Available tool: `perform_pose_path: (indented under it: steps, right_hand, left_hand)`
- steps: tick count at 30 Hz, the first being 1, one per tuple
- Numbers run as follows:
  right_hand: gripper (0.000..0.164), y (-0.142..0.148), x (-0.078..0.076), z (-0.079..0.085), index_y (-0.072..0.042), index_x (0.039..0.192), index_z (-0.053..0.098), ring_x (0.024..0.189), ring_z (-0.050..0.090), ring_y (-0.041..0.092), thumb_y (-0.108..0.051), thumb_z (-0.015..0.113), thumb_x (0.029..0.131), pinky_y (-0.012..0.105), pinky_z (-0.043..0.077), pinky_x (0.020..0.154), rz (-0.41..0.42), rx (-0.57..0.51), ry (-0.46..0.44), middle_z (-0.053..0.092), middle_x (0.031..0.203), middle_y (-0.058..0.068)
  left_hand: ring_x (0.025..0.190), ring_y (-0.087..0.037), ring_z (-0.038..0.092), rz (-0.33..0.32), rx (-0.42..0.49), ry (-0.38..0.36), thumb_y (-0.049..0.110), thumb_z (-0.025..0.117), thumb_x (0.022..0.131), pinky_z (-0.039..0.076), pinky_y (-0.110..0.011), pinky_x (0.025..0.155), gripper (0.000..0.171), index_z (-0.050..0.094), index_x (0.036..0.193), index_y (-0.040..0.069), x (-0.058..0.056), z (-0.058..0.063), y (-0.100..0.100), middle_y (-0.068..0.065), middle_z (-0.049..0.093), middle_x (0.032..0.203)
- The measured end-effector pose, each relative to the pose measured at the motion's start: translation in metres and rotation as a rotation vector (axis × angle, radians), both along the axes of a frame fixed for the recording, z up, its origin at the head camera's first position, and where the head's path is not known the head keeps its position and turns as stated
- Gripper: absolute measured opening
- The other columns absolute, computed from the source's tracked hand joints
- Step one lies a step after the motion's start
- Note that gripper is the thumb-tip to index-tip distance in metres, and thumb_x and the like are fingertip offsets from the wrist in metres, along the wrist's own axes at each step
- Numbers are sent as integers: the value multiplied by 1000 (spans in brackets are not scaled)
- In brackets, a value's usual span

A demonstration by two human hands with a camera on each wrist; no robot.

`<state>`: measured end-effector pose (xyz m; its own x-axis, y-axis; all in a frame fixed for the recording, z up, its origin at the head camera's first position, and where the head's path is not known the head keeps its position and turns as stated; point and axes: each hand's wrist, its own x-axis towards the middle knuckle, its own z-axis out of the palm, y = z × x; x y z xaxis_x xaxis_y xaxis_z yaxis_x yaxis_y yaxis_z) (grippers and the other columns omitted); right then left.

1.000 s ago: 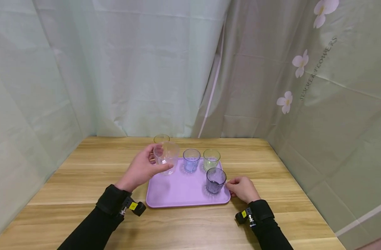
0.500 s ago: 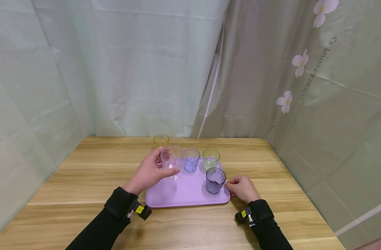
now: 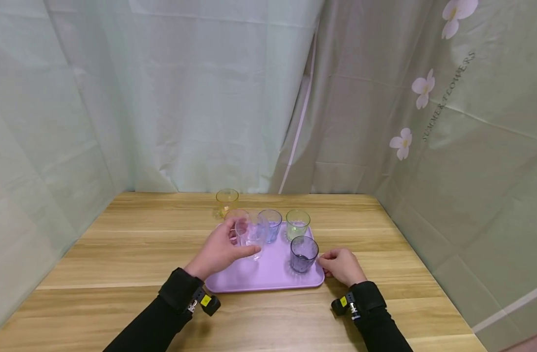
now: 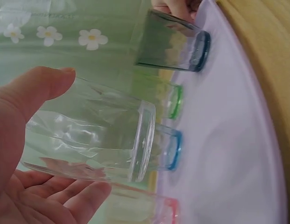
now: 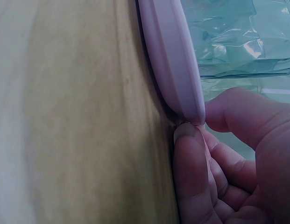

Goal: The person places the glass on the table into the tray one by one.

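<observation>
My left hand (image 3: 220, 250) grips a clear glass (image 3: 253, 239) by its sides, thumb on one side and fingers on the other. In the left wrist view the clear glass (image 4: 93, 133) hangs over the purple tray (image 4: 233, 154), its base apart from the surface. With thumb and fingertips my right hand (image 3: 344, 266) pinches the right rim of the tray (image 3: 268, 281). A dark grey glass (image 3: 303, 259) stands on the tray near that hand. Behind it are a green glass (image 3: 298, 227) and a blue glass (image 3: 275, 226); a pink-rimmed glass (image 3: 236, 214) is partly hidden by my left hand.
A yellow glass (image 3: 227, 201) stands on the wooden table (image 3: 154, 230) behind the tray's back left corner. Pale curtains (image 3: 207, 98) enclose the table at the back and both sides.
My left hand has carried the clear glass to the right and nearer to me, lower over the tray. The pink-rimmed glass has come into view behind it. My right hand stays at the rim.
</observation>
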<state>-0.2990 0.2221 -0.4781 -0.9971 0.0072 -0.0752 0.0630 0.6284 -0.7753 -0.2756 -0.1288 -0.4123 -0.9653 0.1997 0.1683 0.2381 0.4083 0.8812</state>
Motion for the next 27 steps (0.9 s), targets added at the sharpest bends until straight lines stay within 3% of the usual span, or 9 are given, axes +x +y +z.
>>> perform_pose_path:
  steps: [6, 13, 27]
  right_hand:
    - [17, 0, 1, 1, 0, 99, 80, 73, 69, 14, -16, 79, 97, 28, 60, 68, -1, 7, -1, 75, 86, 4]
    - [16, 0, 1, 0, 0, 99, 80, 73, 69, 14, -16, 79, 98, 28, 60, 67, -3, 11, -2, 75, 86, 4]
    - [17, 0, 0, 0, 0, 99, 81, 73, 69, 15, -17, 79, 97, 27, 59, 67, -4, 9, -5, 75, 86, 4]
  left_hand:
    - [137, -47, 63, -2, 26, -42, 24, 96, 85, 55, -59, 112, 84, 52, 154, 4, 0, -10, 8, -21, 65, 143]
    - [139, -49, 62, -3, 28, -41, 24, 96, 83, 50, -62, 117, 91, 50, 157, -3, 1, -22, 17, -25, 61, 152]
    - [136, -47, 64, 0, 8, -47, 26, 98, 82, 52, -63, 114, 80, 56, 146, 2, 4, -38, 32, -19, 64, 141]
